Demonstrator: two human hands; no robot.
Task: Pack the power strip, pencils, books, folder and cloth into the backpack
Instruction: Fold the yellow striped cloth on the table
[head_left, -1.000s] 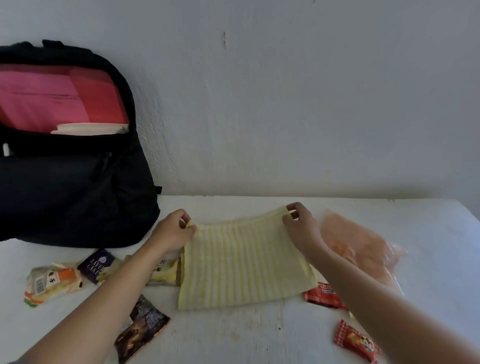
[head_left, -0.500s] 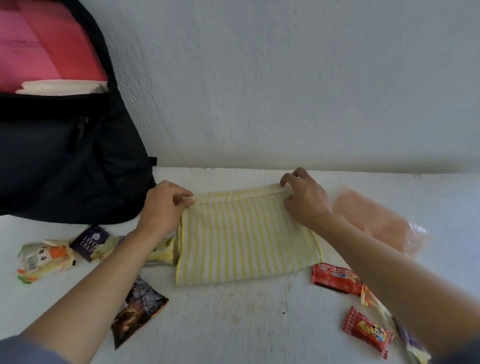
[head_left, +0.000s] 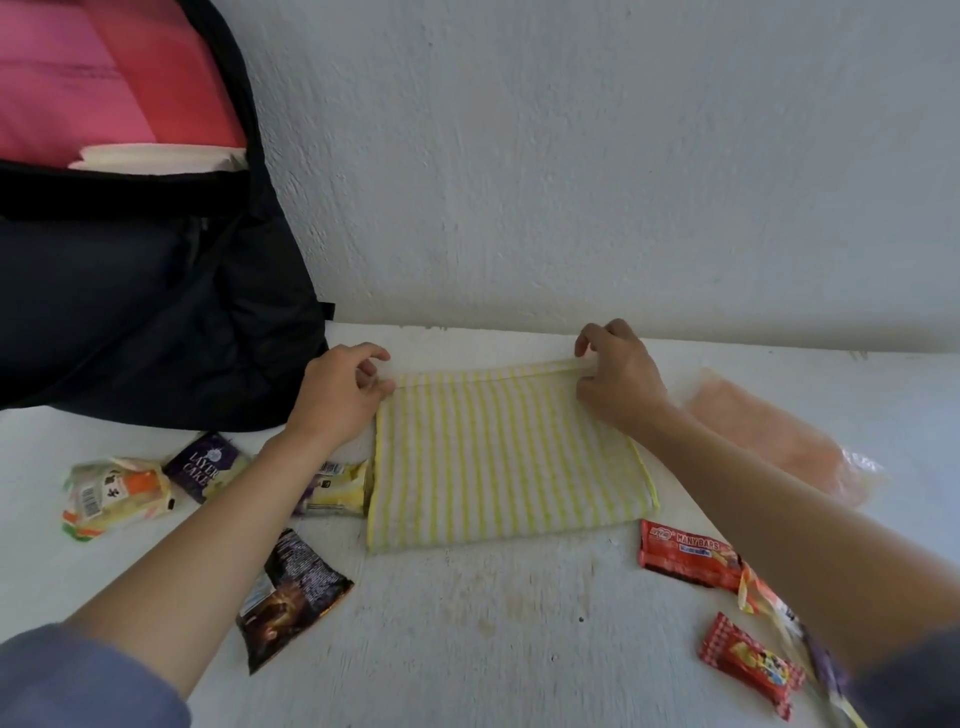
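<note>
Head view: two bare hands meet at the far edge of a yellow-and-white striped, folded terry cloth (head_left: 509, 457) lying flat on a white painted counter (head_left: 493, 634).
Left hand (head_left: 340, 395): thumb and curled fingers pinch the cloth's far left corner; nothing else is held.
Right hand (head_left: 618, 382): fingers are bent over the far right corner with the thumb against it, apparently a pinch, the forefinger lifted slightly.
Cloth, place: it spreads from both hands back toward the person, with its long axis running straight from one hand to the other.
Cloth, look: soft and limp, with narrow stripes and a yellow hem, in a neat rectangle doubled at the far edge.
Deciding relation: the black fabric backpack (head_left: 156, 322) stands beyond and to the outside of the left hand, its mouth gaping above that hand, so the left hand is the nearer one for carrying.
Backpack contents: a pink folder (head_left: 104, 78) and the pale edges of what look like books (head_left: 156, 156) show inside.
Likely step: one more fold, then a lift toward the bag.
Hazard: a yellow snack packet (head_left: 337, 491) just behind the left wrist touches the cloth's side and may get dragged along.
</note>
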